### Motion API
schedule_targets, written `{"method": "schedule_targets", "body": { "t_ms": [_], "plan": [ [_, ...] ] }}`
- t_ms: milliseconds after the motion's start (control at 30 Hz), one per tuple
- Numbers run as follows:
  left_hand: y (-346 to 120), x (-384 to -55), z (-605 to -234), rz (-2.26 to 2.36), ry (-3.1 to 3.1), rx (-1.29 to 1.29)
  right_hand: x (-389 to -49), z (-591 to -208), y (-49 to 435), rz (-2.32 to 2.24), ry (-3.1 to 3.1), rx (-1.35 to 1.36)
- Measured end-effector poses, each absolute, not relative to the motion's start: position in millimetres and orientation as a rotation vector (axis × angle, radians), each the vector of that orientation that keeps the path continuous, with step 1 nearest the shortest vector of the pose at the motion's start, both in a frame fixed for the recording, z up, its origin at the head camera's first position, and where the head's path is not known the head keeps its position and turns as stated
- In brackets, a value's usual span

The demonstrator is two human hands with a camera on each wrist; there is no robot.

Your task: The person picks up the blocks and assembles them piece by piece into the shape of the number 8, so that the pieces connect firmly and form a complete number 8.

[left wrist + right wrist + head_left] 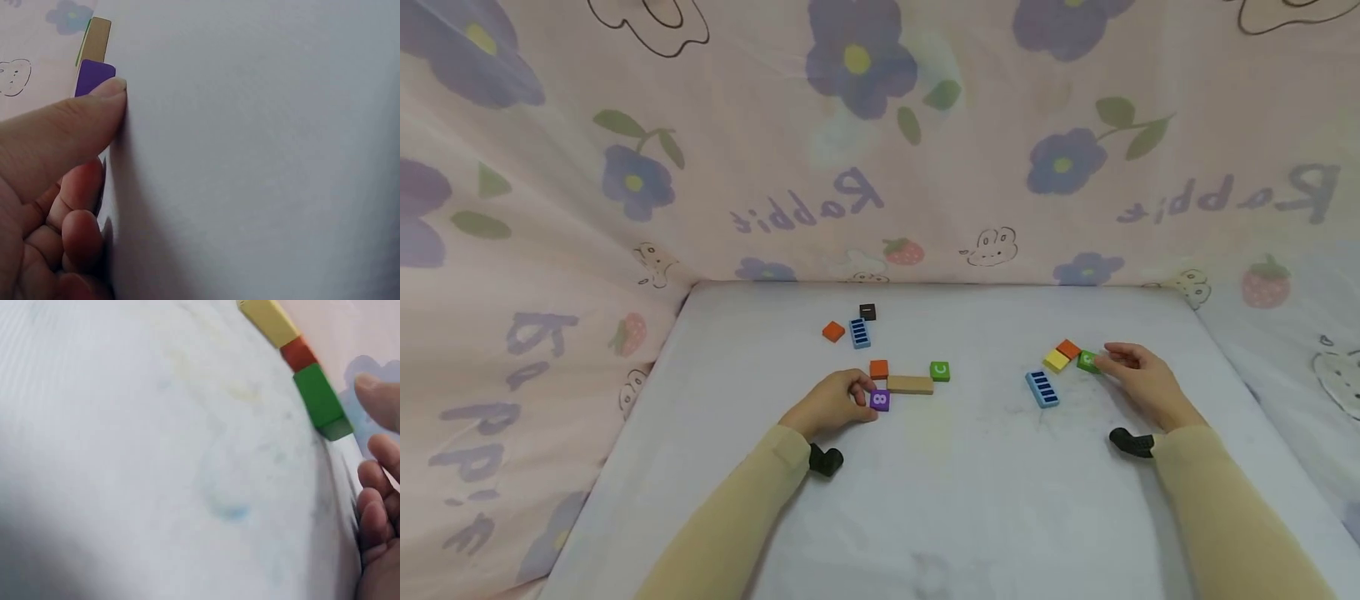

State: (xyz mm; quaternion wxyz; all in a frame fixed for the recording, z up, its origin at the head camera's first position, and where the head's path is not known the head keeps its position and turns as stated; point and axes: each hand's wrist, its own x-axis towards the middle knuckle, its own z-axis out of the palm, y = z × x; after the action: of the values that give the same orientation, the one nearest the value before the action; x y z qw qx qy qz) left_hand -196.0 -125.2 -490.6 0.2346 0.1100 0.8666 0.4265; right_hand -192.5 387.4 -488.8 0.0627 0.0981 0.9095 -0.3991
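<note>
2 hands reached over a white tabletop (pixel 962 500), whose far edge met a flowered cloth (pixel 940 196); white surface stretched between 2 pale yellow sleeves (pixel 726 512). The left hand (pixel 831 402) pinched a purple square block marked 8 (pixel 880 401); a tan oblong block (pixel 911 385) stood in its way rightward. The right hand (pixel 1146 382), thumb and fingers parted, was just beside a green square block (pixel 1087 361). Leftward, a yellow square block (pixel 1056 361) and a blue dark-striped oblong block (pixel 1042 389) stood in its way.
</note>
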Motion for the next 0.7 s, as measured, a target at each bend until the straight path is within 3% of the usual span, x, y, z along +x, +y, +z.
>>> {"method": "schedule_targets", "body": {
  "t_ms": [700],
  "plan": [
    [-124, -195, -494, 1.160, 2.394, 0.271, -193, -495, 385, -1.057, 2.741, 0.231]
  ]
}}
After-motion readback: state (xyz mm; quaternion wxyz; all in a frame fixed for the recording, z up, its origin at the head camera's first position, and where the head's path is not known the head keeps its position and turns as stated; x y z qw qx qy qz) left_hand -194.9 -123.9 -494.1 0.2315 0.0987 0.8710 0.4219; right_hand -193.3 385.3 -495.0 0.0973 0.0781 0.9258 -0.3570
